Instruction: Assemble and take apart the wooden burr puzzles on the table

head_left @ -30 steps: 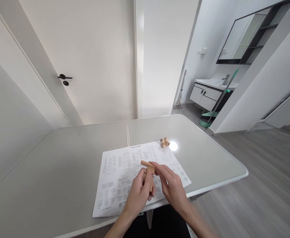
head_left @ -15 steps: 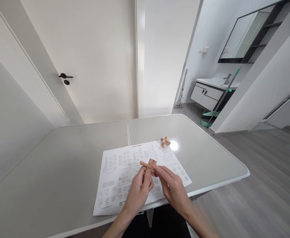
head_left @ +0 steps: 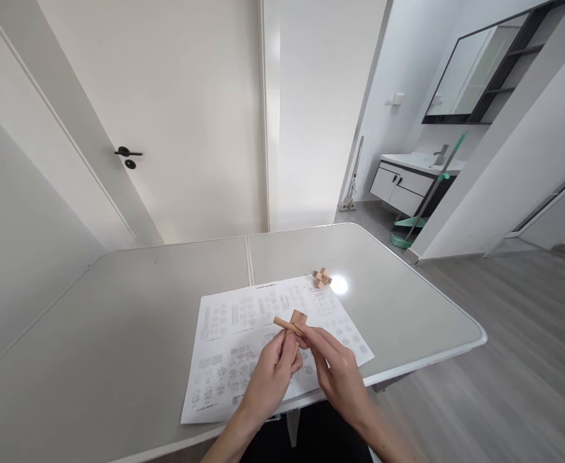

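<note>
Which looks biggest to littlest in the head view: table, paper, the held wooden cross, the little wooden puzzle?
1. table
2. paper
3. held wooden cross
4. little wooden puzzle
The cross is nearer the camera than the puzzle, so the order of the last two is unsure.

Background stuff on the grey table and beyond

A printed sheet is laid by the near edge, with a small wooden puzzle parked at its far corner. A white door is shut behind, and a green mop is leaned by the vanity.

Crossed wooden puzzle sticks, raised above sheet
</note>
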A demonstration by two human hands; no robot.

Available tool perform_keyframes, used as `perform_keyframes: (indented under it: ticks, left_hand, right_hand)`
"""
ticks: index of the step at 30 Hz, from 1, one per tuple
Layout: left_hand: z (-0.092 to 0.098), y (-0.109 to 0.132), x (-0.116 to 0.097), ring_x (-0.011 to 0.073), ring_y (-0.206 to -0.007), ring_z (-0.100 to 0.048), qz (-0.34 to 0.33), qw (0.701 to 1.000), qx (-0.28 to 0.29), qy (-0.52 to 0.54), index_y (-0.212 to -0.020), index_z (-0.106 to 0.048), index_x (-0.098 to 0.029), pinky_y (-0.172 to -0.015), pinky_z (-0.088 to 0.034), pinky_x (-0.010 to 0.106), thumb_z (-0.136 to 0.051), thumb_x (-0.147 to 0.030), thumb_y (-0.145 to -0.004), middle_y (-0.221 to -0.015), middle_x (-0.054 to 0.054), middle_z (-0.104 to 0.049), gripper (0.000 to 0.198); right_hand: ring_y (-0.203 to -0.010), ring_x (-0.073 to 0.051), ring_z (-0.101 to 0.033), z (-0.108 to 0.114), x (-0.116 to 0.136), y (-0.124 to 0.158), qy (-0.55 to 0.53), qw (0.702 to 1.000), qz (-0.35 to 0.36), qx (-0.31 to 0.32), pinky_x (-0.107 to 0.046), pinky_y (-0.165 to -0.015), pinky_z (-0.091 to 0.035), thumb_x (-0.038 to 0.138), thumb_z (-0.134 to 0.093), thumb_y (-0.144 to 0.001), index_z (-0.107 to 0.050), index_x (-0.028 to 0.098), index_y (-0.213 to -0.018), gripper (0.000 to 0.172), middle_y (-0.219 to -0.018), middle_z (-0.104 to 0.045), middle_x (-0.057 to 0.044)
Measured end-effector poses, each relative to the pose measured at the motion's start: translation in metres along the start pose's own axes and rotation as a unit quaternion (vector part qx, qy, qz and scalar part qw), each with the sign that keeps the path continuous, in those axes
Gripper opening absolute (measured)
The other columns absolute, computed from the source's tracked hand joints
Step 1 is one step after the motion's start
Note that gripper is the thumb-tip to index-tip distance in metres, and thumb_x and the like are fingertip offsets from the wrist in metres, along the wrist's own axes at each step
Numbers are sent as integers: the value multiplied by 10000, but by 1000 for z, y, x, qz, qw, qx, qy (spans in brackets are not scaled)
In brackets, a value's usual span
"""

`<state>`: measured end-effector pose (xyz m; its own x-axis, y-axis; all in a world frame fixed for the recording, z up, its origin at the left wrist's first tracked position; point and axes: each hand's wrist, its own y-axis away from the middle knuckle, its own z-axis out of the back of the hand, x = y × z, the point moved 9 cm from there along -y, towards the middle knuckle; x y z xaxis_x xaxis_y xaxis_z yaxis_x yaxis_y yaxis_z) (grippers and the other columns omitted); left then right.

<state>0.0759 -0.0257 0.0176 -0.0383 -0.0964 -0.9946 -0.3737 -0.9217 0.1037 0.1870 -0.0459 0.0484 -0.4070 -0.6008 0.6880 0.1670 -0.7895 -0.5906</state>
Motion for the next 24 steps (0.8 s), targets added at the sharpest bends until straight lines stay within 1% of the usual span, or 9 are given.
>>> perform_keyframes:
  ticks: [5, 9, 11, 14, 16, 18, 20, 22, 24]
  left_hand:
    - [-1, -2, -2, 119, -568, -222, 0, 1000, -10, 0, -933, -558, -192, -549, -224, 261, -398, -617, -1026, -634, -76, -311, 463]
    - [0, -1, -5, 140, -600, -288, -7, 1000, -2, -4, -952, -580, -192, -590, -276, 284, -402, -589, -1037, -651, -54, -361, 443]
    - [4, -1, -5, 154, -621, -330, -4, 1000, -4, -1, -922, -580, -203, -619, -311, 294, -417, -600, -1028, -669, -38, -395, 443]
    - [18, 3, -7, 172, -641, -378, 10, 1000, -24, 2, -848, -553, -225, -661, -366, 302, -435, -642, -1002, -688, -22, -427, 459]
    - [30, 7, -9, 187, -676, -429, 16, 999, -40, -9, -840, -561, -233, -726, -409, 313, -447, -645, -996, -706, -10, -470, 455]
    - [43, 11, -11, 207, -742, -491, 18, 998, -55, -26, -890, -597, -234, -818, -432, 335, -457, -626, -1001, -744, 11, -544, 431]
    - [55, 14, -8, 215, -781, -521, 18, 997, -68, -33, -982, -627, -232, -880, -437, 358, -457, -612, -1007, -808, 34, -620, 417]
    - [66, 16, -4, 209, -765, -525, 11, 996, -85, -24, -1061, -640, -226, -901, -454, 374, -463, -607, -1006, -884, 57, -674, 423]
    - [73, 16, 0, 201, -755, -536, 6, 995, -97, -8, -1094, -656, -217, -915, -477, 382, -491, -596, -997, -978, 83, -705, 425]
  right_hand:
    - [-960, -186, -727, 1, -3, -2, -1, 1000, 4, 6, -297, -810, -626, 81, -351, -1040, -528, 297, -1470, 513, -1121, -709, -96]
    - [-978, -192, -725, 1, -3, -4, -12, 1000, 5, 13, -313, -828, -624, 102, -364, -1049, -541, 292, -1451, 479, -1121, -712, -95]
    - [-1002, -201, -721, 0, -3, -5, -16, 1000, 5, 26, -335, -853, -623, 127, -375, -1057, -534, 294, -1454, 459, -1141, -713, -96]
    - [-1079, -226, -704, 0, -10, -5, -2, 999, -7, 35, -387, -926, -611, 195, -427, -1063, -471, 285, -1500, 449, -1245, -690, -111]
    - [-1072, -234, -703, 4, -24, -3, 23, 999, -35, 16, -409, -929, -612, 238, -446, -1065, -439, 270, -1509, 446, -1256, -684, -117]
    - [-1060, -247, -701, 6, -42, 0, 63, 996, -68, -1, -427, -905, -617, 267, -445, -1065, -486, 262, -1447, 385, -1226, -683, -116]
    - [-1122, -281, -674, -3, -58, 3, 116, 990, -85, 6, -467, -919, -609, 299, -482, -1048, -548, 259, -1363, 324, -1255, -653, -123]
    - [-1198, -325, -626, -17, -68, 6, 158, 983, -90, 15, -515, -950, -590, 353, -581, -1000, -535, 253, -1378, 394, -1313, -606, -142]
    - [-1237, -373, -579, -31, -73, 8, 190, 977, -101, -1, -562, -956, -572, 434, -676, -935, -477, 244, -1435, 570, -1333, -578, -164]
